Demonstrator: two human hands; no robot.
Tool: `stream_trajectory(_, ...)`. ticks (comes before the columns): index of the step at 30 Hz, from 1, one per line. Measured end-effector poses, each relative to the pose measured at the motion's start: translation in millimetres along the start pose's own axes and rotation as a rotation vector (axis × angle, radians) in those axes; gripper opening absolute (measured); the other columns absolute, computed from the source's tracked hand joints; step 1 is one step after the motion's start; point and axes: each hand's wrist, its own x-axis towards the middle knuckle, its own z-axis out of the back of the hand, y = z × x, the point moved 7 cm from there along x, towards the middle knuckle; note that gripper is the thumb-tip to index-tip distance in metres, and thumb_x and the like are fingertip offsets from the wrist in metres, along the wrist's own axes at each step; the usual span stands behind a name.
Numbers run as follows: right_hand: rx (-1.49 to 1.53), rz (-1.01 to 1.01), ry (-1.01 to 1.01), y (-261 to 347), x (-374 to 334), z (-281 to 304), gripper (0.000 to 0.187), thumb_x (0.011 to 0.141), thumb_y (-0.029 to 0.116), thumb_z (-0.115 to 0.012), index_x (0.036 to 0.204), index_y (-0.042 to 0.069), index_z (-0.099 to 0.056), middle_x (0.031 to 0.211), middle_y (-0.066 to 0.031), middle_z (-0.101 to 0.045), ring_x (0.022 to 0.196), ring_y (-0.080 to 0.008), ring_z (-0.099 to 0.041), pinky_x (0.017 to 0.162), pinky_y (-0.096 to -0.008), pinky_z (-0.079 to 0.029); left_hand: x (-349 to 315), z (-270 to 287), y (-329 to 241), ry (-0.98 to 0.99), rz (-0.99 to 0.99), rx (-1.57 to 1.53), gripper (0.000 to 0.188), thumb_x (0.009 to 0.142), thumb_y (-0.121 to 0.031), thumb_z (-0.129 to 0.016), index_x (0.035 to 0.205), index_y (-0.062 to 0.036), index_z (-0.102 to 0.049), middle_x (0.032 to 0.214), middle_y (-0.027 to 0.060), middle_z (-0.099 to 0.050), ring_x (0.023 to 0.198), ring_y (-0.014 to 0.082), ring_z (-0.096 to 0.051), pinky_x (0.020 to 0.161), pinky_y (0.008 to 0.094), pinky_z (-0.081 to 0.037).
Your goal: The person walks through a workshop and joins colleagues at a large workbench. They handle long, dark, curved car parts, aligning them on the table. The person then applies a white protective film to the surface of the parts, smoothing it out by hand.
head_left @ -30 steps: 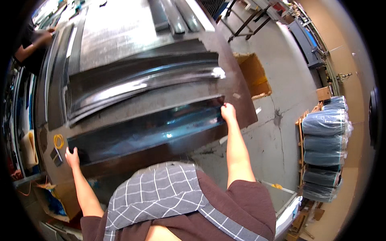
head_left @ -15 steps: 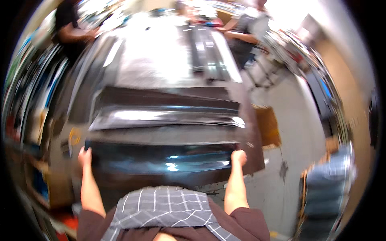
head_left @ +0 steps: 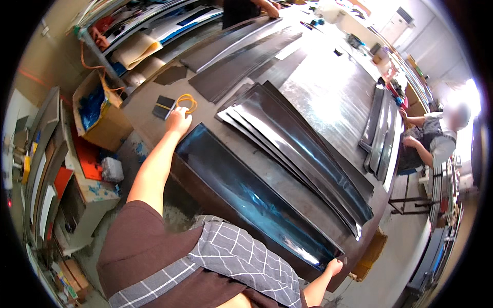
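Observation:
A long, glossy dark film-like sheet (head_left: 246,190) lies along the near edge of the table. My right hand (head_left: 334,267) is closed at the sheet's right end, fingers curled at its corner. Off the sheet's far left corner is my left hand (head_left: 178,122), its fingers drawn together at a slim whitish pen-like tool (head_left: 169,113). That tool rests against a small dark square block (head_left: 162,106), beside a yellow cord loop (head_left: 188,102). Beyond the sheet lies a stack of similar dark glossy sheets (head_left: 303,154), slightly fanned out.
More dark strips (head_left: 241,66) lie across the table (head_left: 215,134). A co-worker (head_left: 429,136) stands at the right side and another person's arm (head_left: 267,7) shows at the far edge. Cardboard box (head_left: 105,123), shelf rack (head_left: 110,56) and stacked boards (head_left: 51,154) stand left.
The view has swung left. My left hand has let go of the sheet's left end and moved to the pen-like tool. The sheet has come down onto the table; my right hand stays at its right end.

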Motion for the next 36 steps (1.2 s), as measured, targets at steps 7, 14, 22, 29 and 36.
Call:
stream_trajectory(7,0.378,0.045,-0.218,3.7,-22.5,42.5,0.038,0.074,0.009,-0.056,0.110,-0.006,-0.059,0.109,-0.0253,-0.063,0.102,-0.0386,-0.060,0.091,-0.0433,-0.047,54.7,-77.7,26.7,0.418,0.028,0.150,0.035,0.086,-0.026,-0.052,0.115,-0.0057,-0.058,0.117,0.0205,-0.058,0.111,0.0352,-0.055,0.093,0.0448,-0.045)
stream_trajectory(14,0.460,-0.025,-0.329,-0.4,-78.9,67.2,0.038,0.077,0.008,-0.059,0.114,-0.004,-0.056,0.109,-0.0204,-0.061,0.103,-0.0337,-0.059,0.092,-0.0414,-0.046,49.7,-109.4,52.9,0.398,-0.037,0.065,0.011,0.081,-0.014,-0.057,0.082,-0.0032,-0.055,0.085,0.0169,-0.062,0.085,0.0354,-0.060,0.078,0.0453,-0.048)
stream_trajectory(22,0.599,0.096,-0.362,40.3,-104.8,90.2,0.034,0.077,0.005,-0.059,0.110,-0.002,-0.057,0.103,-0.0186,-0.063,0.099,-0.0329,-0.060,0.088,-0.0414,-0.047,59.0,-126.5,92.7,0.429,0.643,-1.011,0.013,0.074,-0.017,-0.060,0.065,-0.0148,-0.051,0.054,-0.0040,-0.046,0.040,0.0065,-0.036,0.037,0.0232,-0.026)
stream_trajectory(29,0.695,0.281,-0.337,79.0,-102.8,108.1,0.035,0.079,0.008,-0.059,0.113,-0.002,-0.056,0.104,-0.0187,-0.062,0.099,-0.0337,-0.059,0.090,-0.0417,-0.046,76.2,-49.2,81.1,0.018,0.773,-1.073,0.013,0.075,-0.026,-0.065,0.075,-0.0151,-0.058,0.066,-0.0063,-0.051,0.056,0.0039,-0.044,0.047,0.0223,-0.033)
stream_trajectory(36,0.755,0.342,-0.214,72.0,-111.4,107.2,0.036,0.078,0.008,-0.060,0.113,-0.001,-0.056,0.105,-0.0190,-0.062,0.100,-0.0343,-0.059,0.090,-0.0416,-0.046,80.7,-30.2,47.3,-0.151,0.295,-0.369,0.022,0.073,-0.015,-0.063,0.090,-0.0020,-0.063,0.091,0.0126,-0.067,0.084,0.0277,-0.063,0.079,0.0387,-0.049)
